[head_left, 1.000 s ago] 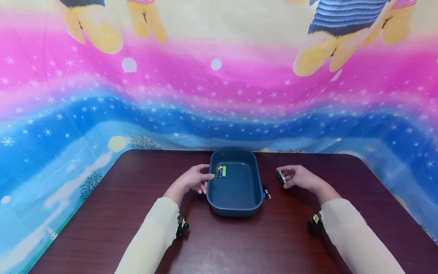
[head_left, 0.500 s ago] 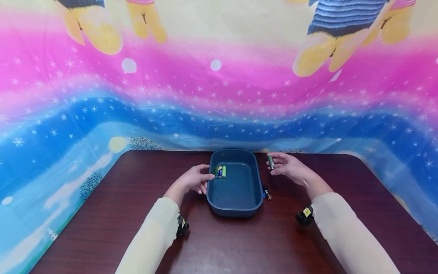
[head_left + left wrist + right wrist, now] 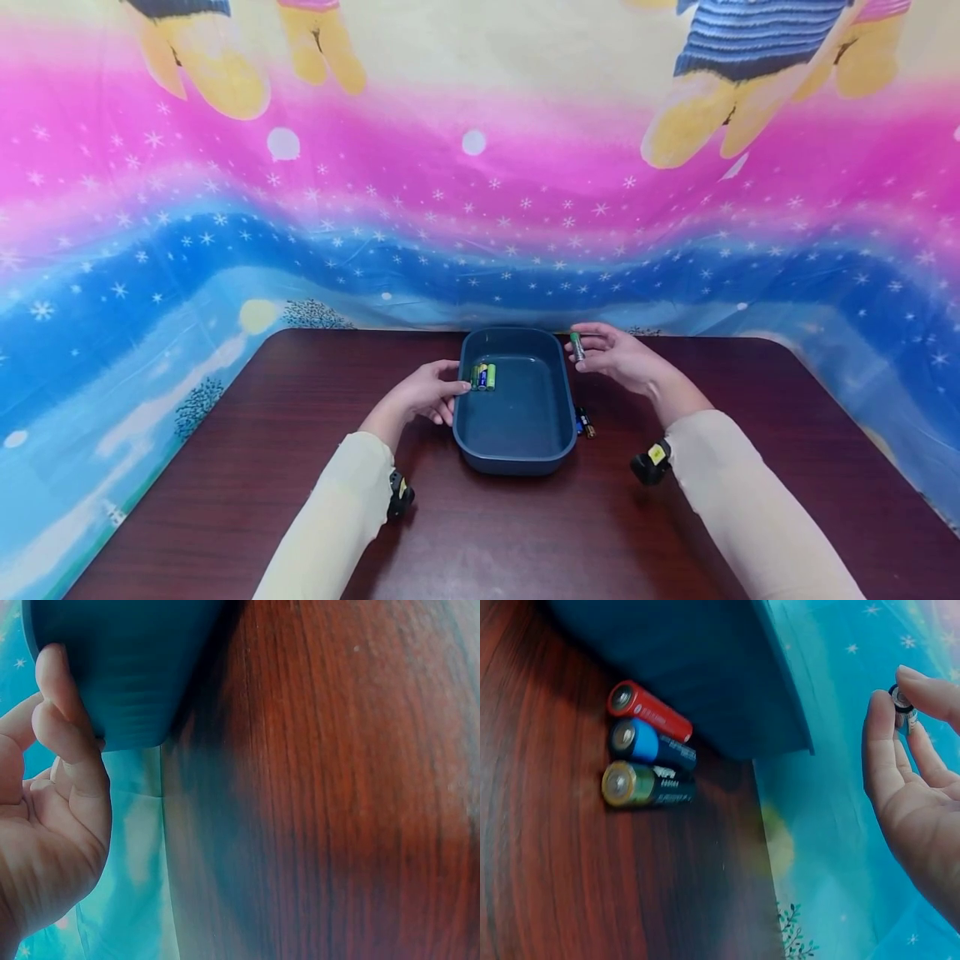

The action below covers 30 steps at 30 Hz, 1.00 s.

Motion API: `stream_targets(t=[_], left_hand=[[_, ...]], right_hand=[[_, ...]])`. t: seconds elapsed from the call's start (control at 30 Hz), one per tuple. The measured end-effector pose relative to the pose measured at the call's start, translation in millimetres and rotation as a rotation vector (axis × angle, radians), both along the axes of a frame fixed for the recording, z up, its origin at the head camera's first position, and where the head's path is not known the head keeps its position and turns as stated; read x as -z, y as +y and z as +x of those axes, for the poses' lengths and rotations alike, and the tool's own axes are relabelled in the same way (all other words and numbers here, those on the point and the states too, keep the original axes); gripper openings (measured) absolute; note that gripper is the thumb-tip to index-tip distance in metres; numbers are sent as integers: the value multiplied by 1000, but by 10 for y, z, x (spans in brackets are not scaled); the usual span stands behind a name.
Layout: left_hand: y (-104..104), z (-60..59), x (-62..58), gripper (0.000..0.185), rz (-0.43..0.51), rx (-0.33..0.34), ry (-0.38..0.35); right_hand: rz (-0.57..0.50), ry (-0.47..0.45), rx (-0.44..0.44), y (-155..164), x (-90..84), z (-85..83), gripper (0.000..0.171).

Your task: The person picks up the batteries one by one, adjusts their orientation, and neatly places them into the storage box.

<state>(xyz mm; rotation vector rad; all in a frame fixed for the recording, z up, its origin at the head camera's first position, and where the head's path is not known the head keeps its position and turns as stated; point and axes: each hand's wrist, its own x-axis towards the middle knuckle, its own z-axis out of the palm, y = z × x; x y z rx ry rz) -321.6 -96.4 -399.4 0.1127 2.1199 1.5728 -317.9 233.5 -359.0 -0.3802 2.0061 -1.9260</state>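
A dark blue oval tray [image 3: 517, 454] sits mid-table, with three batteries [image 3: 483, 377] lying against its left inner wall. My left hand [image 3: 427, 392] rests on the tray's left rim [image 3: 112, 712], fingers curled against the wall. My right hand [image 3: 611, 352] hovers above the tray's far right corner and pinches a green-tipped battery [image 3: 576, 346] between thumb and fingers; in the right wrist view the battery [image 3: 901, 705] shows end-on at the fingertips. Three more batteries [image 3: 649, 754], red, blue and black-gold, lie on the table against the tray's right outer wall [image 3: 584, 422].
The dark wooden table [image 3: 225, 467] has rounded far corners. A colourful cloth [image 3: 480, 208] with stars hangs right behind its far edge. Small black cameras sit on both wrists [image 3: 399, 493].
My right hand lifted the battery off the table to the right of the tray and carried it left and away, up to the tray's far right corner. The left hand stayed put.
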Motion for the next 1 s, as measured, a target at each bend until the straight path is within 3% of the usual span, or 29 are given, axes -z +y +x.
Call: stream_targets(t=[1.0], left_hand=[[1, 4, -5, 63, -5, 3, 0]], right_hand=[[-5, -46, 48, -403, -211, -139, 70]])
